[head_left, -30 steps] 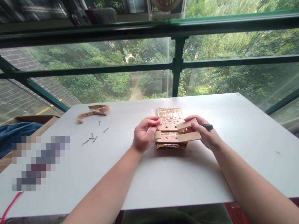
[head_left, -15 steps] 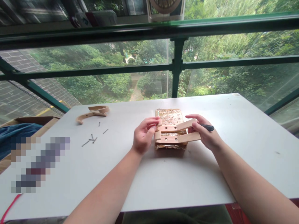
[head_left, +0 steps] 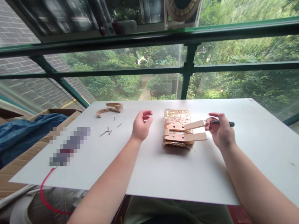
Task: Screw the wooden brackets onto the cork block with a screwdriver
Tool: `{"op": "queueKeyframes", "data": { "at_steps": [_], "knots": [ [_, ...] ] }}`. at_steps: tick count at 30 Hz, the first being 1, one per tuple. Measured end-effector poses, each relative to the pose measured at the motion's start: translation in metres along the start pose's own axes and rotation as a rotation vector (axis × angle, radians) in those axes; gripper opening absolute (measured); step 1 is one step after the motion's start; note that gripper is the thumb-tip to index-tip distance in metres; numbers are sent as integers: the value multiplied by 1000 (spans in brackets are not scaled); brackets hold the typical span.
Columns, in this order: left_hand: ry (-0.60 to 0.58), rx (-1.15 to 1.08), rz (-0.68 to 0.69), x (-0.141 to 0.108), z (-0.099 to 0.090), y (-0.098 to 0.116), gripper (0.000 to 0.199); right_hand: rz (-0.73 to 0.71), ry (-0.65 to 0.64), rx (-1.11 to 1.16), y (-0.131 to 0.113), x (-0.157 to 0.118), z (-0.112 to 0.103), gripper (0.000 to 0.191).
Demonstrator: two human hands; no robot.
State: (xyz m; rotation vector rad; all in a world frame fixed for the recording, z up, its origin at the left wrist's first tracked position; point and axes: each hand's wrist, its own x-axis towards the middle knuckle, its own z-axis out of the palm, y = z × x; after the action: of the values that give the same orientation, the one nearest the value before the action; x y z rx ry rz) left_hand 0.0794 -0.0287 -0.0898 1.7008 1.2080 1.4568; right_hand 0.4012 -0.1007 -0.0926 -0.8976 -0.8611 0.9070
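Two pale wooden hooks with dark holes or screws lie side by side across a tape-wrapped package on the white table. Left of the package, my left hand hovers with bent, parted fingers and nothing in it. My right hand is to the right of the hooks' ends, holding a dark pen-like tool between thumb and fingers. Its thin tip points left, near the upper hook.
Curved wooden pieces lie at the table's back left, with several screws in front. A blurred-out object is on the left, by a red cord. A cardboard box with blue cloth stands beyond the left edge.
Both hands have come off the wooden hooks, my left hand to the left and my right hand to the right with the dark tool. The camera view has turned left.
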Motion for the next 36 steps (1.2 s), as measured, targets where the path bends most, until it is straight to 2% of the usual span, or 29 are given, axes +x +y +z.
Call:
{"op": "queueKeyframes", "data": {
  "at_steps": [3, 8, 10, 12, 15, 21, 30, 36],
  "knots": [
    [-88, 295, -35, 8, -55, -5, 36, 4, 88, 28, 2, 3, -4, 36],
    [-314, 852, -104, 20, -167, -23, 34, 0, 96, 57, 2, 0, -4, 36],
    [-378, 1003, -118, 22, -199, -30, 36, 1, 86, 64, 2, -1, -3, 36],
    [-431, 1071, -151, 22, -217, -35, 35, -1, 88, 70, 3, -2, -4, 36],
    [-497, 1076, -164, 22, -224, -39, 35, 4, 101, 71, 6, 0, -7, 37],
    [-532, 1068, -154, 25, -212, -36, 26, 24, 130, 65, 13, 4, -15, 39],
    [-460, 1029, -103, 17, -188, -10, 23, 36, 111, 61, 12, 0, -12, 42],
    [-369, 956, -96, 11, -164, -10, 24, 44, 103, 72, 10, -2, -10, 42]
  ]
}}
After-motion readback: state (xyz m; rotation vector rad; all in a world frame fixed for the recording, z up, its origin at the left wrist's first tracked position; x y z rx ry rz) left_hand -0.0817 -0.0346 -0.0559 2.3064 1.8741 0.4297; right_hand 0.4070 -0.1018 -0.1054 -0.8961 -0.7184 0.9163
